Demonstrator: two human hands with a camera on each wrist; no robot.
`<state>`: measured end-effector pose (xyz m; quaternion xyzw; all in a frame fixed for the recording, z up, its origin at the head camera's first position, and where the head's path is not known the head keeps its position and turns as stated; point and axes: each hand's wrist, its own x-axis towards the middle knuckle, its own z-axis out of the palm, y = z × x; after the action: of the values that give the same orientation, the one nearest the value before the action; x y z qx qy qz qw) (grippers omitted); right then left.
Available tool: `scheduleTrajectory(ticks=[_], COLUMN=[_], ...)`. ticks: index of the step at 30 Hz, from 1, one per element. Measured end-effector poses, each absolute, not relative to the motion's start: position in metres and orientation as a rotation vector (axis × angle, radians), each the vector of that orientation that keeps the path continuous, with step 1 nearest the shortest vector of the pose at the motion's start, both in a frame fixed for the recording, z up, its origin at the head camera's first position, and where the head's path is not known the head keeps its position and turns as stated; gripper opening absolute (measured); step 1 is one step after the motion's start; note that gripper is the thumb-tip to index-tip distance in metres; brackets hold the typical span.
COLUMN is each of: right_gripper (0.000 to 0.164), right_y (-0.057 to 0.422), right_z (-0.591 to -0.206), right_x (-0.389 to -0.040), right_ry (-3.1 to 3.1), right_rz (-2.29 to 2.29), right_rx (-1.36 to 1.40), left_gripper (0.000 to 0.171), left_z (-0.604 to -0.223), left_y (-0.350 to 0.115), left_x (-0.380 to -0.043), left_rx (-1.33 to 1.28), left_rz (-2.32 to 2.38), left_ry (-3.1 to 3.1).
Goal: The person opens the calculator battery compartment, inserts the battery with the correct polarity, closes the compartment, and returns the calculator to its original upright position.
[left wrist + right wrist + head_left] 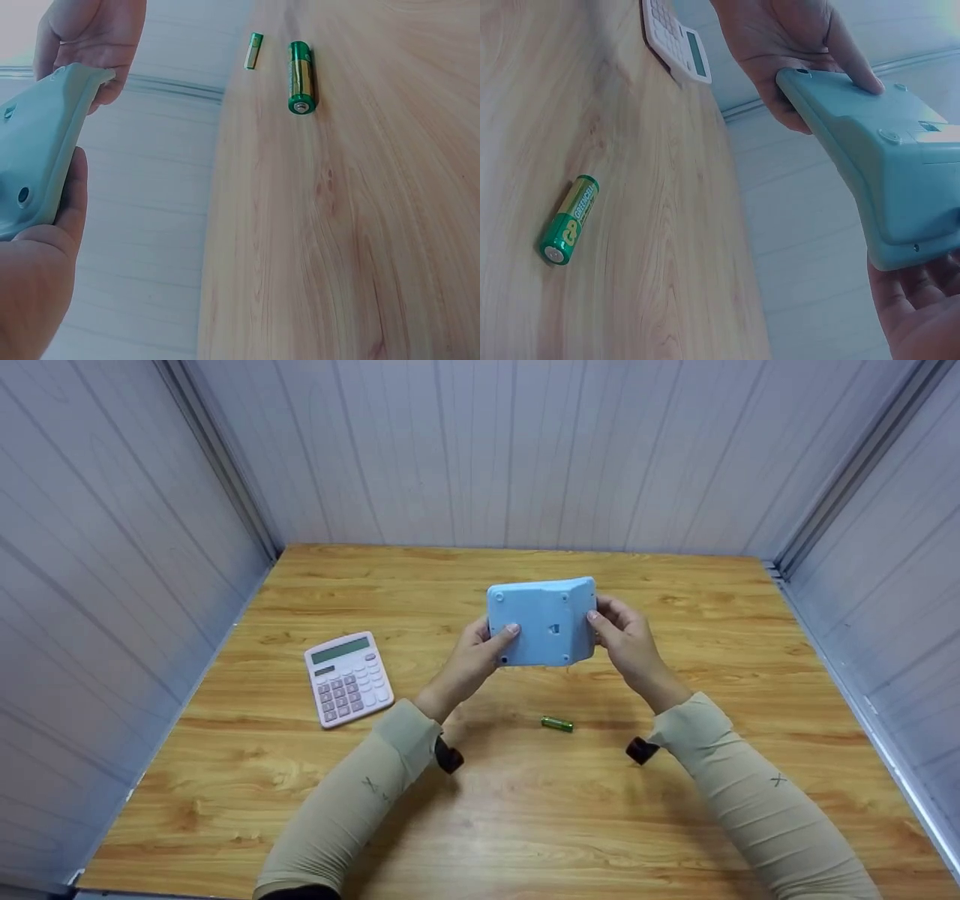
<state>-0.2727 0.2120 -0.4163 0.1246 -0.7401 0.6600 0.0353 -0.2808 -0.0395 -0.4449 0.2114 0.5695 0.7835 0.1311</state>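
One blue device (534, 619) shows its back; its long axis runs left-right.

Device (531, 622), one: light-blue plastic, rounded corners, thicker wedge at right end. Underside faces viewer, showing small round feet and a notch. Held aloft near scene centre; left hand (478, 649) grips left end, right hand (632, 643) right end.

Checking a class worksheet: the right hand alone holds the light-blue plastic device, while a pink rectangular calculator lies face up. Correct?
Not alone: the head view shows the left hand gripping the light-blue plastic device too, opposite the right hand.
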Motion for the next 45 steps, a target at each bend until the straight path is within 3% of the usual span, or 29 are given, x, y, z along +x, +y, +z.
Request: scheduleTrajectory(ticks=[9, 45], right_gripper=[0.028, 0.041], right_y=[0.209, 0.206], right_z=[-0.417, -0.423], right_x=[-0.276, -0.286], right_ry=[-2.224, -2.299], right_rz=[2.105, 1.736], right_rx=[0.347, 0.137], left_gripper=[0.048, 0.048], left_z=[-0.444, -0.447], left_y=[-0.039, -0.032], left_x=[-0.285, -0.299], left_rx=[0.551, 0.495], left_rz=[2.265, 2.243], left_ry=[1.605, 1.706])
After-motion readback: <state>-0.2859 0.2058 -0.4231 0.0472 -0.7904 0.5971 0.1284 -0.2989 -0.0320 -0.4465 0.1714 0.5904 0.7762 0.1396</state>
